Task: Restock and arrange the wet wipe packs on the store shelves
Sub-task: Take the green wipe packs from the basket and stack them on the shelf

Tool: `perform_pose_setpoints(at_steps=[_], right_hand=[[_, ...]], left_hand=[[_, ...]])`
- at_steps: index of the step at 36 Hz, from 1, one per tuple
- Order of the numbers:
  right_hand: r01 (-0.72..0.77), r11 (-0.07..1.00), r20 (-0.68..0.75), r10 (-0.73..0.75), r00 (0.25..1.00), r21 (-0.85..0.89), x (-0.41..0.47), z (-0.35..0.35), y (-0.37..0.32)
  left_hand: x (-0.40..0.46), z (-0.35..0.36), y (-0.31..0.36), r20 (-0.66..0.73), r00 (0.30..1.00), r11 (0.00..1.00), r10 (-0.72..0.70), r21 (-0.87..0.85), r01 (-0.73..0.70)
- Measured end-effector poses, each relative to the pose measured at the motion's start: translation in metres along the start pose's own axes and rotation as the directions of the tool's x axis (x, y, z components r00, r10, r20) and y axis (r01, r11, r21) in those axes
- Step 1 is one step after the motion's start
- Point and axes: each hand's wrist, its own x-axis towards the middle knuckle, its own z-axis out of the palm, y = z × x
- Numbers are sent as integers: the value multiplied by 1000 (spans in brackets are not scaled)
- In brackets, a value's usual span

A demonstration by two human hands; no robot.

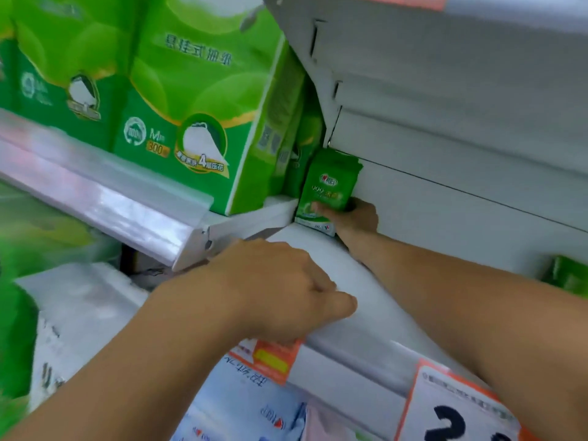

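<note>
now | right hand (356, 218) grips wipe pack (327, 186) | upright, long axis vertical

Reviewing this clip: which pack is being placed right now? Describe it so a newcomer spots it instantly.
Start at the big green tissue packs on the upper left shelf. Just past their right end, at the back of the white shelf, stands the small green wet wipe pack, gripped by the right hand. It is far smaller than its neighbours.
</note>
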Motion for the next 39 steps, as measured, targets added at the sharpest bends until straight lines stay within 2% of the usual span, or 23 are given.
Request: perform_pose_setpoints(at_steps=[3,7,10,13,16,26,31,36,39], right_hand=[[-44,999,12,44,999,-7,1,-1,0],[-175,985,45,175,984,-1,-4,-7,-4],[-253,966,176,240,955,54,-7,-15,-6],[-344,920,329,271,905,189,-8,-21,-17],[-437,846,404,302,864,304,-9,-25,-36],[-369,922,373,305,877,115,-5,-22,-21],[-413,899,402,329,854,142,-10,-38,-32],[-411,909,388,355,851,71,-26,-70,-42],[-308,951,408,297,863,-40,-51,-100,-46]], left_hand=[[2,0,1,6,1000,1000,-1,0,1],[0,0,3,12,1000,1000,-11,17,10],[-5,0,4,-1,1000,1000,-17,12,17],[-8,0,5,-11,1000,1000,-18,4,18],[-10,1,5,-25,1000,1000,-18,13,18],[-5,8,-1,-119,992,999,35,20,-33],[-4,9,-1,-202,978,999,45,-1,-46],[-9,19,9,-461,883,994,91,98,-51],[-17,26,18,-537,832,990,138,93,-104]])
